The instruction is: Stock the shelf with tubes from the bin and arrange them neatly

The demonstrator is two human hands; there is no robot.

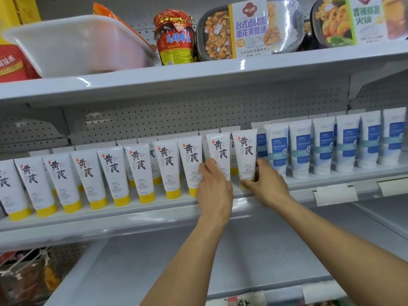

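Observation:
A long row of white tubes with yellow caps [141, 171] stands cap-down on the middle shelf [132, 219], with a second row behind it. My left hand [214, 186] grips the lower part of one yellow-cap tube [219, 151] near the row's right end. My right hand [268, 184] holds the base of the last yellow-cap tube [246, 151], its thumb under the hidden cap. Right of it stand several white tubes with blue labels [300, 149]. A white plastic bin [77, 45] sits tilted on the top shelf, its inside hidden.
On the top shelf [220, 74] are a red-wrapped jar [174, 38] and boxed ready meals [249, 29]. Blank price-tag holders [335, 194] hang on the middle shelf's front rail. A bare lower shelf [198, 261] lies under my arms. Bagged goods [24, 277] hang at the lower left.

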